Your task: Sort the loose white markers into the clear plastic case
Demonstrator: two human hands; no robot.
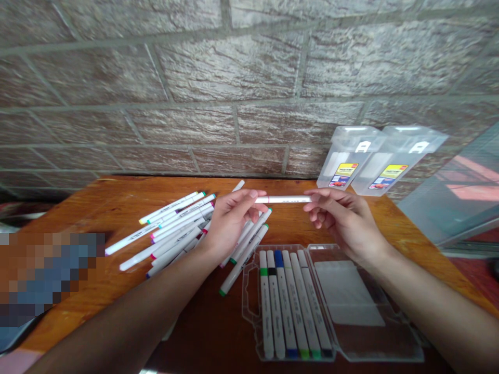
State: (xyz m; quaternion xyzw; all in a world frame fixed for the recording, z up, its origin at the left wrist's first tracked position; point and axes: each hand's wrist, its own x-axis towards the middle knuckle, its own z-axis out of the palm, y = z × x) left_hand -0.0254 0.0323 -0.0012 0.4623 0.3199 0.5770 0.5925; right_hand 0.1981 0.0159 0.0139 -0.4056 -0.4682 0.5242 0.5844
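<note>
A white marker (286,199) is held level above the table between both hands. My left hand (234,215) pinches its left end, and my right hand (343,215) pinches the right end. Below them lies an open clear plastic case (249,311), its left half holding several white markers (288,306) side by side, with green, black and blue bands showing. The case's lid (351,291) is folded out to the right under my right forearm. Many loose white markers (175,223) with coloured tips are heaped beside and partly behind my left hand.
Two clear plastic cases (339,161) with marker labels stand upright at the back right, against the stone-block wall (234,67). The wooden table (296,228) ends at that wall. A glass panel (460,192) stands at the right. A pixelated patch covers the left edge.
</note>
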